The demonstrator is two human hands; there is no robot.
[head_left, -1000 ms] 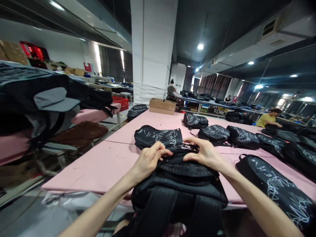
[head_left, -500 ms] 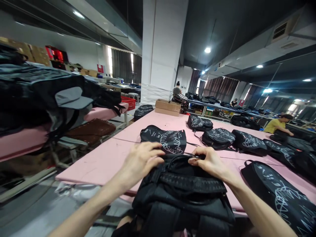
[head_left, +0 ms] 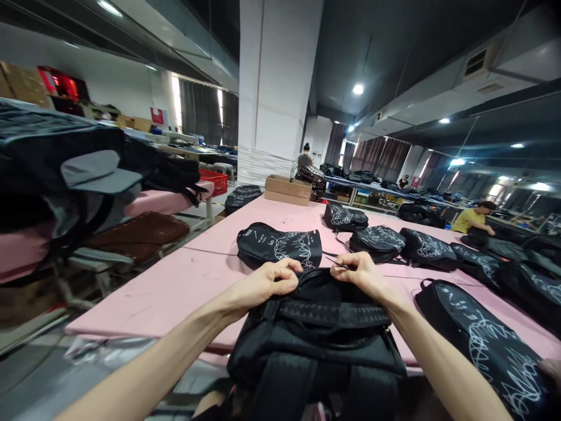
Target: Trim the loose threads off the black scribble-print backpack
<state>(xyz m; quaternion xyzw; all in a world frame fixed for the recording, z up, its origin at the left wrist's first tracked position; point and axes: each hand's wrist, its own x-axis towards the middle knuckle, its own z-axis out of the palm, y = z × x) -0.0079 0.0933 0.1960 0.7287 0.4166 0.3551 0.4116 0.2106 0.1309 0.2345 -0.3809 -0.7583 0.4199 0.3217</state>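
Note:
A black backpack (head_left: 319, 345) stands at the near edge of the pink table (head_left: 175, 286), its padded back and straps toward me. My left hand (head_left: 267, 282) is closed on the top edge of the backpack at its left. My right hand (head_left: 362, 272) pinches something small and dark at the top right edge, perhaps a zipper pull or a thread; I cannot make it out. Just beyond my hands lies a flat black backpack with white line drawings (head_left: 280, 245).
Several more printed black backpacks (head_left: 379, 240) lie across the table, one close at the right (head_left: 482, 339). A cardboard box (head_left: 287, 188) sits at the far end by a white pillar (head_left: 276, 88). Dark bags are heaped at left (head_left: 74, 175). Other people work at far tables (head_left: 471, 217).
My hands have shifted slightly along the backpack's top edge; the left hand has closed into a tighter grip, the right keeps its pinch. The view has swung a little.

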